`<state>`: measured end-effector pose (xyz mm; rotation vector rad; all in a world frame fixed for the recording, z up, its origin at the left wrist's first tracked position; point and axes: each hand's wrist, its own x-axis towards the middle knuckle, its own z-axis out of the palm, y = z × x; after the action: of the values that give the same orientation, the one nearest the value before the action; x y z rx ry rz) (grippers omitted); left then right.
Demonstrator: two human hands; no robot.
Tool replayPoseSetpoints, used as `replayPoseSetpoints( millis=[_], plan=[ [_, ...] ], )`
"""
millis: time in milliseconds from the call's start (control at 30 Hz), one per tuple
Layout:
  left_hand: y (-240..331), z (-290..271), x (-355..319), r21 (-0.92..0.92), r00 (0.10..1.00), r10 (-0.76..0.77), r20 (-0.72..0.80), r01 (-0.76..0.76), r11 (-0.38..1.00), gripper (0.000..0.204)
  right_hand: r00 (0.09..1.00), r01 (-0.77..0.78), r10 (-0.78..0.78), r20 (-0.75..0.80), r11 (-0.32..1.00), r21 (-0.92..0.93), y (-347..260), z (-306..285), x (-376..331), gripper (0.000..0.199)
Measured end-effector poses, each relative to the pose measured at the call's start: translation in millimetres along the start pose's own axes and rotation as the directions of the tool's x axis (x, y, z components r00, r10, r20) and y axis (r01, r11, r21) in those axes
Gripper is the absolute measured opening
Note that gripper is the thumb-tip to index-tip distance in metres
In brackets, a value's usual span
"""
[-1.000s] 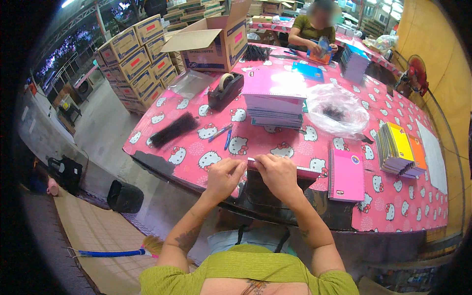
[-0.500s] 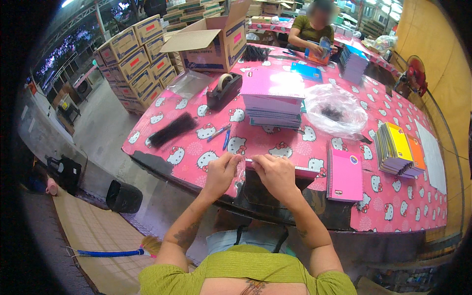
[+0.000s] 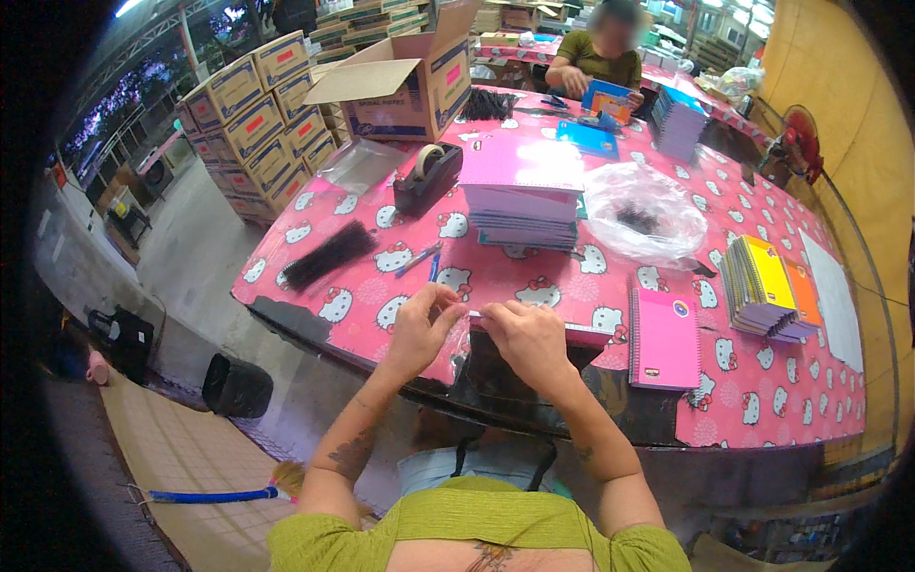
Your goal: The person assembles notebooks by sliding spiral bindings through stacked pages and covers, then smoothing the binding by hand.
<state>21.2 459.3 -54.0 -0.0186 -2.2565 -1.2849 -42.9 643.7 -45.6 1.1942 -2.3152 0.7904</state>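
Both of my hands meet at the table's near edge. My left hand [image 3: 419, 329] is curled, thumb and forefinger close together by the end of a thin pink-and-white edge; anything between them is too small to make out. My right hand [image 3: 526, 338] pinches that edge, which looks like a notebook [image 3: 589, 334] seen edge-on, its faces mostly hidden. Clear plastic film [image 3: 460, 355] hangs just below my left fingers. Right of my hands lies a pink spiral notebook [image 3: 665, 338]. Beyond my fingers are two pens [image 3: 417, 260] and a bundle of black binding wires [image 3: 330, 255].
A tall notebook stack [image 3: 522, 195] stands mid-table, beside a tape dispenser [image 3: 428, 181] and a plastic bag [image 3: 643, 214] of black wires. Yellow and orange notebooks [image 3: 767, 286] lie at right. An open carton [image 3: 405, 100] sits at the back left. Across the table a person [image 3: 599, 67] handles notebooks.
My left hand has risen slightly and its fingers have loosened and lifted. My right hand stays nearly in place. Across the table, the person's hand has drawn back from the notebook's front.
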Motion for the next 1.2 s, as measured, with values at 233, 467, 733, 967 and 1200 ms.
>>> replayPoseSetpoints(
  millis=[233, 467, 733, 967, 1200],
  plan=[
    [6, -14, 1, -0.091, 0.982, -0.025, 0.187, 0.042, 0.995, 0.021, 1.0, -0.01, 0.01, -0.004, 1.0, 0.0, 1, 4, 2, 0.015],
    [12, -8, -9, 0.234, 0.985, 0.111, 0.131, -0.14, 0.962, 0.022, 1.0, -0.021, 0.021, -0.008, 1.0, -0.004, 0, 3, 3, 0.015],
    [4, -10, -3, 0.148, 0.973, -0.018, 0.231, -0.017, 0.989, 0.025, 1.0, -0.02, 0.02, -0.007, 1.0, -0.005, 0, 3, 3, 0.013],
    [4, -7, 4, 0.257, 0.976, 0.163, 0.146, -0.197, 0.946, 0.02, 0.999, 0.009, -0.009, -0.038, 1.0, -0.02, 4, 6, 2, 0.013],
    [2, -6, 2, 0.247, 0.974, 0.129, 0.186, -0.173, 0.954, 0.021, 1.0, -0.016, 0.016, -0.007, 0.999, -0.028, 3, 7, 2, 0.012]
  ],
)
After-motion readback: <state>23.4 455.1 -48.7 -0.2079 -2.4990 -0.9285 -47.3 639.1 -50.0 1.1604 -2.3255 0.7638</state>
